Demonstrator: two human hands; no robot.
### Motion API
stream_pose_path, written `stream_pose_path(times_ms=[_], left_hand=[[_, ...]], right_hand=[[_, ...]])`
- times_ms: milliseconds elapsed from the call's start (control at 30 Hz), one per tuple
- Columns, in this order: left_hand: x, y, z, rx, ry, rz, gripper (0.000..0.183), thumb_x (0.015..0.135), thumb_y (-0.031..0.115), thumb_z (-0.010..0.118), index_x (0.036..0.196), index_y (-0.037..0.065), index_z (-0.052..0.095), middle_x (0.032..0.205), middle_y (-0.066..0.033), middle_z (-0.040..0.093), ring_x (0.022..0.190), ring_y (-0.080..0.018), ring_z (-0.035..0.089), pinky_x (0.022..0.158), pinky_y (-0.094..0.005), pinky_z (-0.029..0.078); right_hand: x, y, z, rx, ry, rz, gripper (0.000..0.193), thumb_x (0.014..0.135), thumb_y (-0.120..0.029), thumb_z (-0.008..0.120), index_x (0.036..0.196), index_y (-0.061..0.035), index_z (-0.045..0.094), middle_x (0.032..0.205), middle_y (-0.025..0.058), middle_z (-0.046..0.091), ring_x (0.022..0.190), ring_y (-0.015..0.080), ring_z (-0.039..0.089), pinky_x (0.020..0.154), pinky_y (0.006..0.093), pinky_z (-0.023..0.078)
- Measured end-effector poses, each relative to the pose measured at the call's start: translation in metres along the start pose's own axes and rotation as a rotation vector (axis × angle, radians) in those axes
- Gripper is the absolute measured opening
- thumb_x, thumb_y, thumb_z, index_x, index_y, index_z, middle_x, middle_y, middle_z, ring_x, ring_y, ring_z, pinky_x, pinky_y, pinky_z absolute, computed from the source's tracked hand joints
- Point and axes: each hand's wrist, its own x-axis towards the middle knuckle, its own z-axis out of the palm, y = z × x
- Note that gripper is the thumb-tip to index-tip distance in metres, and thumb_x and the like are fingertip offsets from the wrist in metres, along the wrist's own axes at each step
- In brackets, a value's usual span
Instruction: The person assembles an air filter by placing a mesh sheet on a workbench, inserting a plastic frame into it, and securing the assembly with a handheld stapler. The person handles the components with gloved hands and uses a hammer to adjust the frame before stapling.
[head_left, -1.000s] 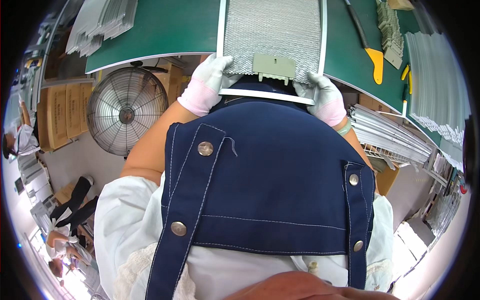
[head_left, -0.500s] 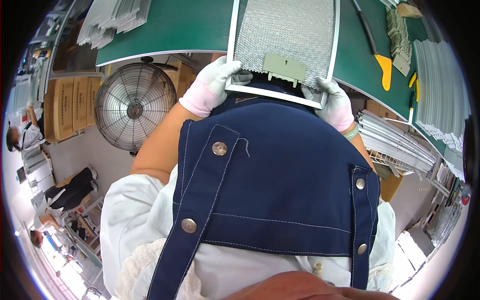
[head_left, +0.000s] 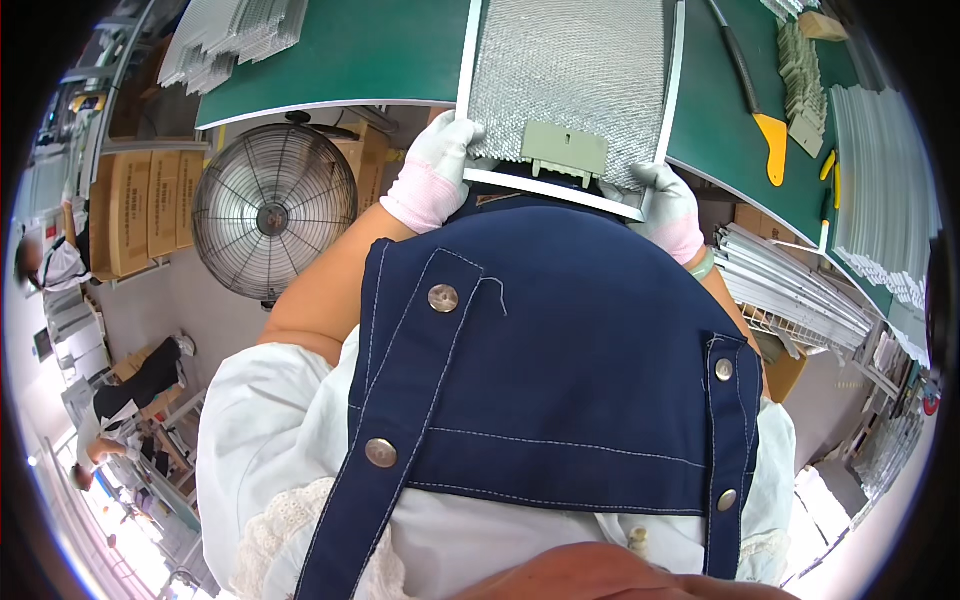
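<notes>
In front of me a silvery mesh panel (head_left: pixel 575 75) lies within a white metal frame (head_left: pixel 555 192), whose near end reaches past the table's edge toward my apron. A grey-green plastic clip piece (head_left: pixel 565 149) with short prongs sits across the mesh near that end. My left hand (head_left: pixel 440 165), in a white glove with a pink cuff, grips the frame's near left corner. At the near right corner my right hand (head_left: pixel 668 205), gloved alike, is closed on the frame with its thumb on top. The fingers beneath are partly hidden.
On the green table (head_left: pixel 330 60) lie stacked mesh sheets (head_left: pixel 235 35), a yellow-bladed scraper (head_left: pixel 770 145), a row of grey-green clip pieces (head_left: pixel 800 90) and stacked white frame strips (head_left: pixel 880 180). A floor fan (head_left: pixel 273 215) stands at left, near cardboard boxes (head_left: pixel 130 215). Two people are farther left.
My left hand has shifted slightly right and its fingers have drawn in at the frame's corner. The clip piece sits a little lower and farther left. My right hand stays at its corner.
</notes>
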Motion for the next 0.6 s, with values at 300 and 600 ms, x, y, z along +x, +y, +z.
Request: stream_pose_path(times_ms=[300,600], left_hand=[[-0.009,0.002,0.009,0.114,-0.033,0.040,0.040,0.094,0.019,0.065,0.125,-0.002,0.051,0.114,-0.0096,0.060,0.104,-0.0198,0.059,0.093,-0.0342,0.050],[0.005,-0.007,-0.002,0.060,-0.065,0.073,0.026,0.093,0.013,0.060,0.116,0.000,0.056,0.111,-0.0094,0.061,0.103,-0.0197,0.060,0.095,-0.0371,0.048]], right_hand=[[-0.009,-0.001,0.016,-0.203,0.137,-0.100,0.027,0.091,-0.009,0.056,0.117,-0.0041,0.054,0.109,0.0085,0.059,0.098,0.0240,0.061,0.093,0.0465,0.050],[0.004,0.000,-0.016,-0.195,0.043,-0.046,0.019,0.091,-0.011,0.054,0.107,-0.0002,0.058,0.107,0.0104,0.059,0.098,0.0223,0.061,0.092,0.0401,0.050]])
